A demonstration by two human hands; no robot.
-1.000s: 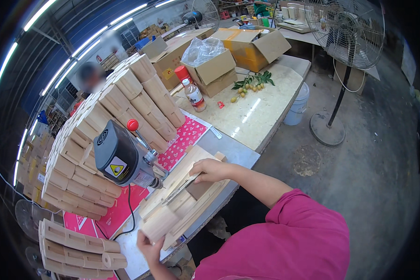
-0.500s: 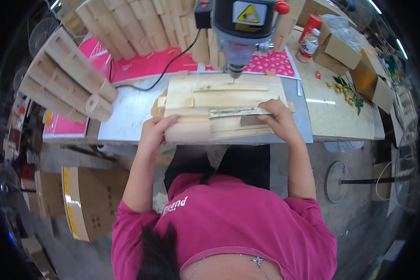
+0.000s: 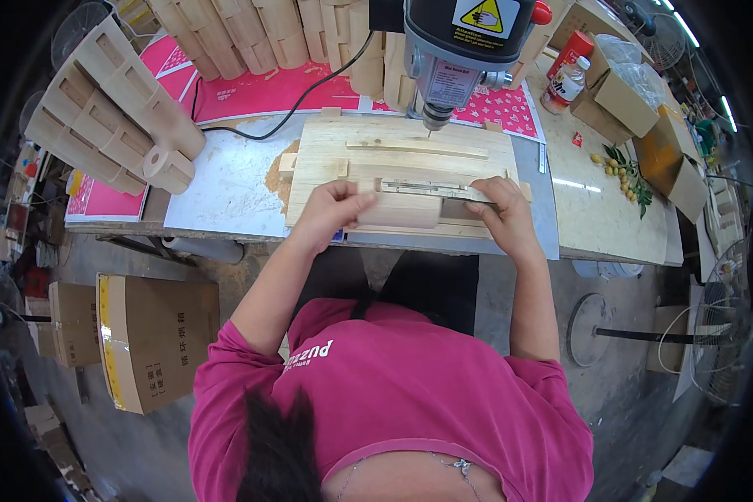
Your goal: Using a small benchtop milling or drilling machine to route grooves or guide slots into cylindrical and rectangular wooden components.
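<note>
Gripped at its left end by my left hand point(image 3: 333, 213), a pale wooden cylinder point(image 3: 403, 212) lies crosswise near the front of a wooden board jig point(image 3: 322, 142). My left fingers are slightly blurred. Along the cylinder's upper side runs a narrow, flat strip with dark marks point(image 3: 422, 189). My right hand point(image 3: 506, 216) pinches the strip's right end, its thumb below and fingers above. A dark grey piece point(image 3: 458, 211) shows by my right thumb, partly hidden. Beyond the strip, the drill bit point(image 3: 429, 134) of a bench drill point(image 3: 453, 79) points down over the board.
Notched wooden cylinders stand grouped at the left point(image 3: 109, 109) and in a row point(image 3: 284, 33) at the back. A black cable point(image 3: 301, 107) crosses the table. To the right are a bottle point(image 3: 566, 86), a red can point(image 3: 570, 52), open cardboard boxes point(image 3: 619, 96) and yellow fruit with leaves point(image 3: 621, 174).
The wooden cylinder has shifted right beneath the strip, with my left hand moving right and slightly away from me. My right hand stays at the strip's end. The whole view has shifted a little.
</note>
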